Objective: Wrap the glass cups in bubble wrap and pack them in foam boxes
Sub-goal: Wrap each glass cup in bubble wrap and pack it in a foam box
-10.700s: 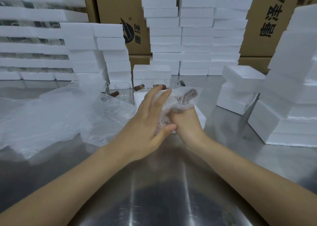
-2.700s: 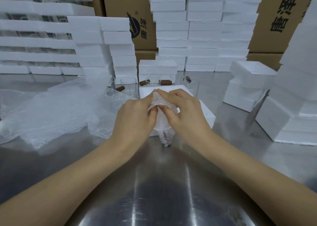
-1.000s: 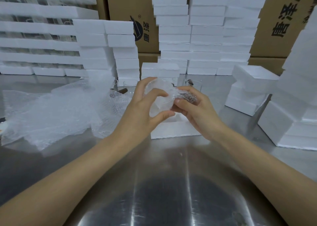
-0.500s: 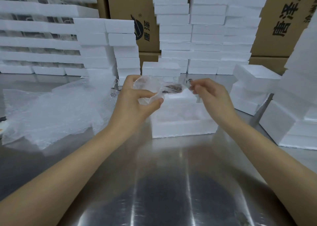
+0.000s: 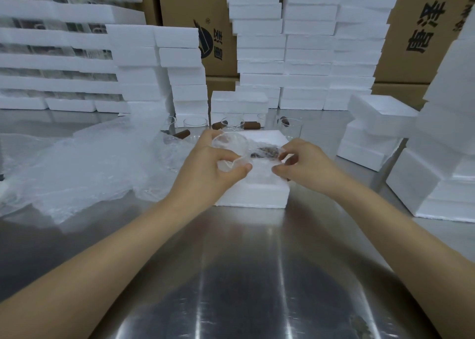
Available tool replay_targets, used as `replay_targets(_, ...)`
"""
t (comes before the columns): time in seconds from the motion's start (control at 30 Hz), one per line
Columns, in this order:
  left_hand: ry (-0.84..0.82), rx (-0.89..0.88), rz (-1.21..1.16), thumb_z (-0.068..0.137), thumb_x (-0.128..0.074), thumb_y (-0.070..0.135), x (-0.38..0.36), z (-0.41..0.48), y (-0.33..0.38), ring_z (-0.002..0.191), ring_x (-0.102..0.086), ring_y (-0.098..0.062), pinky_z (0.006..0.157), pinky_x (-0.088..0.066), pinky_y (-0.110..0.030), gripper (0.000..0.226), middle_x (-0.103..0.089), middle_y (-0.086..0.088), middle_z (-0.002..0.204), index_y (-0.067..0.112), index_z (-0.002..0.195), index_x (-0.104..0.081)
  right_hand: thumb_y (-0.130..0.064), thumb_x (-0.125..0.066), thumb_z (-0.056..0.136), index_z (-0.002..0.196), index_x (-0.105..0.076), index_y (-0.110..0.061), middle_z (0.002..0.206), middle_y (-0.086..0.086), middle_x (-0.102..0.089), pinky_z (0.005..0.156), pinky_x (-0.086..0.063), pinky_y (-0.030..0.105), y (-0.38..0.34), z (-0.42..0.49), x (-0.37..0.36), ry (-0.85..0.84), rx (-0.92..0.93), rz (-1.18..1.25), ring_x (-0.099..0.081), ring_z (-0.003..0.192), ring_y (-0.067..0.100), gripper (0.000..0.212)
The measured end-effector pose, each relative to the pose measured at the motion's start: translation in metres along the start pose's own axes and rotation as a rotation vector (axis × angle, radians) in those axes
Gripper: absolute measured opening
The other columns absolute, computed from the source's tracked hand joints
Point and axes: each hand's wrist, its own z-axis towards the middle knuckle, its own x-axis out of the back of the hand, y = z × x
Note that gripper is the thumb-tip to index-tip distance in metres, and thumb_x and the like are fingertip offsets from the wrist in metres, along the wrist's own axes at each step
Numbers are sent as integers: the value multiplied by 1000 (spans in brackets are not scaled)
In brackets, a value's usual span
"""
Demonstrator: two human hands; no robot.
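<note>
Left hand (image 5: pixel 208 169): forearm comes in from lower left, wrist straight, back of the hand toward the camera. Fingers are curled over the top of the wrapped glass cup (image 5: pixel 231 144) and the thumb closes under it from below, so the hand grips the rounded body of the bundle.

Right hand (image 5: pixel 308 167): forearm comes in from lower right, hand level with the left one. Thumb and forefinger are brought together on the bubble wrap at the bundle's right end; the other fingers are curled beneath. Pinch grip on the wrap, not on bare glass.

Wrapped glass cup: held in the air between both hands, just above the open foam box (image 5: pixel 253 196), not resting in it. It lies on its side. Long axis runs roughly left to right across the view. The round body is at the left, in the left hand; the brown handle (image 5: pixel 267 150) shows through the wrap and points right, toward the right hand's pinch. Which end is the mouth cannot be told through the wrap.

Foam box: on the steel table (image 5: pixel 244 261), directly ahead of the person.

Surroundings: loose bubble wrap (image 5: pixel 84 169) heaped on the table to the left. Bare glass cups (image 5: pixel 195 123) with brown handles stand in a row just behind the box. Foam box stacks (image 5: pixel 305 45) line the back and right; cardboard cartons (image 5: pixel 177 1) behind them.
</note>
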Motion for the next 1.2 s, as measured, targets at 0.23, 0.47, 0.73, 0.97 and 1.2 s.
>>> replay_targets(0.23,-98,23,78,74,-70,55,-2,2,0,98,-44,7,78,-29,-2,24,-44,18,115,33,85,-70,-17,-70,79,78,-67,-5,91,-4,-54,71,-45,20,2,2,-4,-76,93,13,-59,72,10,12)
replay_targets(0.47,-141,18,162,77,-70,51,-4,4,6,106,-50,-9,85,-37,-23,27,-45,10,114,28,91,-74,-23,-69,81,105,-57,-32,108,-12,-49,67,-37,2,5,2,2,-226,93,54,-50,83,-8,28)
replay_targets(0.73,20,79,181,68,-72,52,22,10,2,98,-48,-4,78,-34,-23,24,-49,13,108,31,74,-61,-24,-61,83,103,-56,-37,110,-13,-46,61,-43,8,6,0,4,-219,28,66,-60,78,-2,25)
replay_targets(0.97,-232,93,284,80,-66,54,13,6,-7,120,-45,-12,88,-30,-22,39,-45,5,127,22,101,-71,-21,-61,84,109,-54,-28,110,-9,-53,51,-43,11,13,2,6,-178,-54,84,-59,59,2,27)
replay_targets(1.2,-368,192,165,70,-55,74,14,7,-7,116,-35,2,92,-23,-20,45,-38,10,142,38,97,-60,-18,-63,84,105,-56,-18,107,3,-55,46,-49,17,15,5,9,-171,-137,125,-65,53,12,23)
